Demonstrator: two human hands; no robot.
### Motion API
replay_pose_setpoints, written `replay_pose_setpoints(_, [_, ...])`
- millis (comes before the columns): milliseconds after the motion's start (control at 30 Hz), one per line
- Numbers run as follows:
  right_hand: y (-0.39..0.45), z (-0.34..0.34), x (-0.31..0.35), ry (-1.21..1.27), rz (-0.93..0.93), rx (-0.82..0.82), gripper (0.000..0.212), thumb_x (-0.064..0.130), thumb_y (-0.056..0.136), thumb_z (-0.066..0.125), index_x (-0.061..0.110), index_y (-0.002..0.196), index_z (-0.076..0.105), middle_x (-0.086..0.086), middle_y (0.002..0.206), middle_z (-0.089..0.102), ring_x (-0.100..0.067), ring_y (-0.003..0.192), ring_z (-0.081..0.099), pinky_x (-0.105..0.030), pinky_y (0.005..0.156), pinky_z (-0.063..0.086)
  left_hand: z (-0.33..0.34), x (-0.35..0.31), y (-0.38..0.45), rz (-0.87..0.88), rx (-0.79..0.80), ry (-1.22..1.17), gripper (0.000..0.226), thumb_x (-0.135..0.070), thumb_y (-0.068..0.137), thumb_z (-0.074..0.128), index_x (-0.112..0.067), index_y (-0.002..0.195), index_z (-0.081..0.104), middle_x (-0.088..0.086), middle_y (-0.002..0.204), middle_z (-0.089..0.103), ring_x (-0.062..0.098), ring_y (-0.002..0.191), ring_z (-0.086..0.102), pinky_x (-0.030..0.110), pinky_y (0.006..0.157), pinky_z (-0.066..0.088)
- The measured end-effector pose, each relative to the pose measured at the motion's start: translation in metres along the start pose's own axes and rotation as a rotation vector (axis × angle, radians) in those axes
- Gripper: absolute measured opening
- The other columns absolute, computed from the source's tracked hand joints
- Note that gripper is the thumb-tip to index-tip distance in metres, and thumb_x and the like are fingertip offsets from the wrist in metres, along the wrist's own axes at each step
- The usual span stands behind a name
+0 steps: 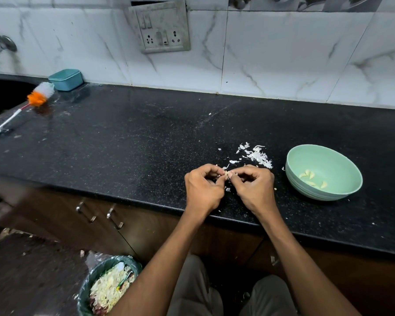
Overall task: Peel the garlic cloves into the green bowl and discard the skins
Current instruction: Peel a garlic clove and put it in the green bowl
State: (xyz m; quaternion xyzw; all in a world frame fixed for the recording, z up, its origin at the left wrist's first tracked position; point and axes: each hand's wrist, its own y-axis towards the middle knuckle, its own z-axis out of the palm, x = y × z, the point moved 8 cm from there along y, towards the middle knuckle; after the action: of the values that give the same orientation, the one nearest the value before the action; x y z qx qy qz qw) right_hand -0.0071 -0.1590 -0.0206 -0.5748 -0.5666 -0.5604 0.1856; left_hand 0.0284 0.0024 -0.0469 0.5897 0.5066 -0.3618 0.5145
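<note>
While both sets of fingertips pinch 1 garlic clove [226, 174] between left hand [203, 188] and right hand [252, 188], just above the black counter [123, 142], mid-peel and partway through. Already done: about 4 peeled cloves [310, 177] in the green bowl [306, 192]. Still left: skins [258, 156] piled beside the bowl, not yet in the lined bin [107, 286] below.

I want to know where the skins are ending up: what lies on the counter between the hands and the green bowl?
In the head view, a loose pile of white garlic skins lies on the black counter, just beyond the right hand and left of the green bowl.
</note>
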Motion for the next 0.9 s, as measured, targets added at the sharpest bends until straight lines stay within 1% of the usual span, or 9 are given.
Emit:
replay_pose_setpoints(167, [0.0, 0.002, -0.001, 0.084, 0.024, 0.045, 0.024, -0.003, 0.083, 0.077, 0.02, 0.075, 0.08, 0.008, 0.075, 0.075, -0.003, 0.058, 0.065, -0.014, 0.057, 0.046, -0.002, -0.001, 0.0, 0.011, -0.027, -0.011, 0.012, -0.009, 0.08, 0.085, -0.017, 0.08, 0.075, -0.008, 0.075, 0.073, 0.009, 0.05, 0.059, 0.028, 0.049, 0.053])
replay_pose_setpoints(267, [0.001, 0.004, -0.005, 0.112, 0.042, 0.076, 0.019, 0.0, 0.084, 0.077, 0.018, 0.078, 0.082, 0.007, 0.077, 0.076, -0.004, 0.059, 0.065, -0.017, 0.056, 0.046, -0.002, -0.005, -0.001, 0.031, -0.022, -0.02, 0.01, -0.006, 0.081, 0.083, -0.014, 0.082, 0.078, -0.01, 0.075, 0.073, 0.007, 0.054, 0.061, 0.022, 0.05, 0.052])
replay_pose_setpoints(367, [0.001, 0.006, -0.007, 0.142, 0.061, 0.114, 0.015, 0.001, 0.085, 0.078, 0.014, 0.08, 0.082, 0.004, 0.079, 0.077, -0.005, 0.065, 0.066, -0.013, 0.058, 0.045, -0.003, -0.008, -0.003, 0.037, -0.022, -0.014, 0.013, 0.0, 0.081, 0.08, -0.013, 0.081, 0.079, -0.011, 0.075, 0.073, 0.003, 0.052, 0.058, 0.016, 0.05, 0.047])
replay_pose_setpoints(433, [0.002, 0.007, -0.008, 0.158, 0.073, 0.137, 0.014, 0.001, 0.084, 0.078, 0.013, 0.079, 0.083, 0.002, 0.079, 0.077, -0.005, 0.067, 0.067, -0.011, 0.058, 0.044, -0.005, -0.009, -0.003, 0.048, -0.033, -0.013, 0.015, 0.003, 0.079, 0.079, -0.012, 0.078, 0.079, -0.01, 0.075, 0.074, 0.008, 0.054, 0.062, 0.018, 0.052, 0.049])
replay_pose_setpoints(500, [0.001, 0.008, -0.009, 0.184, 0.092, 0.155, 0.016, 0.0, 0.083, 0.078, 0.014, 0.078, 0.082, 0.001, 0.079, 0.076, -0.003, 0.067, 0.066, -0.011, 0.058, 0.043, -0.007, -0.008, -0.003, 0.044, -0.046, -0.012, 0.014, 0.003, 0.078, 0.08, -0.01, 0.076, 0.079, -0.007, 0.076, 0.075, 0.013, 0.061, 0.069, 0.024, 0.058, 0.056])
replay_pose_setpoints(600, [0.001, 0.009, -0.007, 0.214, 0.096, 0.166, 0.027, -0.002, 0.082, 0.078, 0.023, 0.074, 0.081, 0.004, 0.076, 0.076, -0.002, 0.066, 0.066, -0.01, 0.057, 0.044, -0.008, -0.005, -0.003, 0.023, -0.048, -0.005, 0.013, 0.002, 0.077, 0.081, -0.011, 0.075, 0.079, -0.005, 0.075, 0.076, 0.011, 0.065, 0.071, 0.027, 0.062, 0.059])
replay_pose_setpoints(667, [0.001, 0.01, -0.005, 0.222, 0.087, 0.173, 0.03, -0.003, 0.082, 0.078, 0.025, 0.073, 0.081, 0.005, 0.075, 0.075, -0.002, 0.064, 0.065, -0.011, 0.058, 0.043, -0.008, -0.005, -0.003, 0.019, -0.047, -0.006, 0.014, 0.003, 0.076, 0.081, -0.011, 0.075, 0.079, -0.005, 0.073, 0.076, 0.012, 0.065, 0.072, 0.028, 0.062, 0.059])
replay_pose_setpoints(733, [0.001, 0.01, -0.005, 0.22, 0.088, 0.18, 0.03, -0.003, 0.082, 0.078, 0.025, 0.073, 0.081, 0.006, 0.073, 0.075, -0.002, 0.063, 0.064, -0.011, 0.058, 0.043, -0.009, -0.007, -0.004, 0.023, -0.05, -0.008, 0.016, 0.005, 0.076, 0.08, -0.011, 0.074, 0.079, -0.005, 0.072, 0.076, 0.011, 0.066, 0.072, 0.025, 0.063, 0.059])
replay_pose_setpoints(900, [0.001, 0.012, -0.008, 0.215, 0.108, 0.208, 0.024, -0.005, 0.081, 0.077, 0.017, 0.074, 0.082, 0.003, 0.069, 0.073, -0.001, 0.062, 0.062, -0.011, 0.057, 0.042, -0.01, -0.009, -0.005, 0.04, -0.052, 0.012, 0.019, 0.009, 0.075, 0.076, -0.009, 0.071, 0.078, -0.005, 0.07, 0.075, 0.006, 0.066, 0.071, 0.018, 0.063, 0.055])
